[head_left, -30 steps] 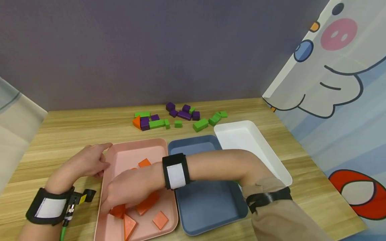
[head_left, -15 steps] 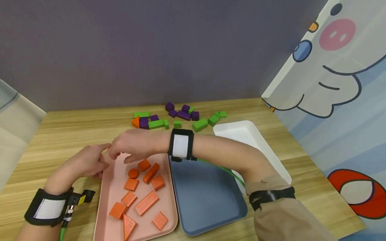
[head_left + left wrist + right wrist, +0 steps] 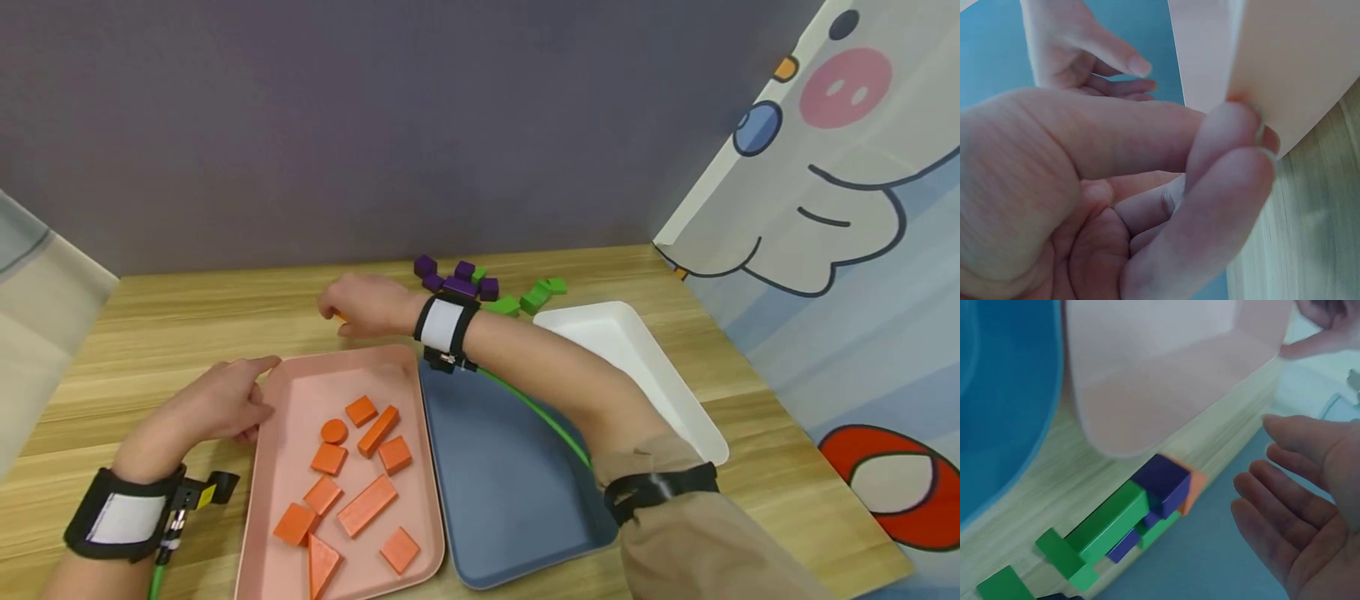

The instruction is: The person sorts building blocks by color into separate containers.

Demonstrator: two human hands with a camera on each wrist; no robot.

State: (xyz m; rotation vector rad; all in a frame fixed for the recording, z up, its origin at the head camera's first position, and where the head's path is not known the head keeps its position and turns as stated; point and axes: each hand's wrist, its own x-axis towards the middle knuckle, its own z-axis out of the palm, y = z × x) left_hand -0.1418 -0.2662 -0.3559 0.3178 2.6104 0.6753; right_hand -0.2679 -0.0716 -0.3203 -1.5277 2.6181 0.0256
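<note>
My left hand (image 3: pixel 225 402) holds the left rim of the pink tray (image 3: pixel 341 360), index finger stretched to the corner and thumb at the wall. In the left wrist view its fingertips (image 3: pixel 1235 134) meet at the tray's edge. Several orange blocks lie in the tray, among them a long block (image 3: pixel 367 506), a disc (image 3: pixel 333 431) and a triangular prism (image 3: pixel 323 567). Behind the tray, my right hand (image 3: pixel 371 304) hovers at an orange block (image 3: pixel 341 317), mostly covering it. The right wrist view shows fingers and thumb spread apart, near the orange block (image 3: pixel 1194 490) beside a purple cube (image 3: pixel 1163 481).
A blue tray (image 3: pixel 517 508) stands right of the pink one, with a white tray (image 3: pixel 663 375) beyond it. Purple blocks (image 3: pixel 459 287) and green blocks (image 3: pixel 536 297) lie along the back of the wooden table. A grey partition (image 3: pixel 375 133) rises behind.
My right hand has left the inside of the pink tray, passed over its far left corner and reached the blocks at the back. The left hand stays at the rim.
</note>
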